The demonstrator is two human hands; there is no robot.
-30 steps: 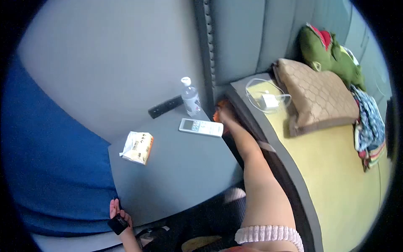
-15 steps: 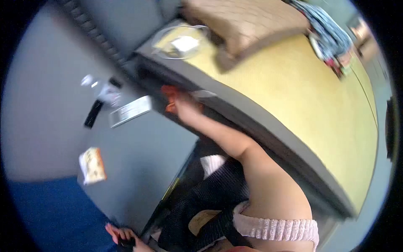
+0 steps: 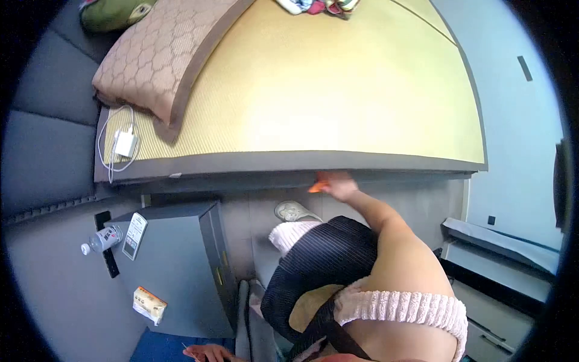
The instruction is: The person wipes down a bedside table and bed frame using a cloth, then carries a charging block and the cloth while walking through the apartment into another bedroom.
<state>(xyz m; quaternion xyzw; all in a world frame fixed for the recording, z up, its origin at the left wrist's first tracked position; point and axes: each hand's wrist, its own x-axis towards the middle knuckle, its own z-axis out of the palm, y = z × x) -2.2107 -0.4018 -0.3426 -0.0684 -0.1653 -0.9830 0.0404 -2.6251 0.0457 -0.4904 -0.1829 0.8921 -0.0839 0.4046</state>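
Observation:
My right hand [image 3: 342, 187] reaches out beside the grey side of the bed [image 3: 283, 161], fingers closed on a small orange thing [image 3: 319, 183]. Blur hides what kind of thing it is. At the bottom edge my left hand [image 3: 210, 353] is only partly in view, its fingers curled, with a thin pale tip [image 3: 184, 346] by them; what it holds I cannot make out. Below the right hand, a light shoe [image 3: 292, 210] and my dark ribbed trousers [image 3: 325, 256] show.
A grey bedside cabinet [image 3: 175, 241] carries a white remote-like device [image 3: 134, 236], a plastic bottle [image 3: 102, 239] and a tissue pack [image 3: 149, 306]. On the bed lie a brown pillow [image 3: 163, 60] and a white charger with cable [image 3: 125, 143]. A white drawer unit [image 3: 500, 314] stands at right.
The view has swung to the right. My right hand, with the orange thing, has moved from near the cabinet along the bed's side, away from the headboard. The left hand sits lower in view.

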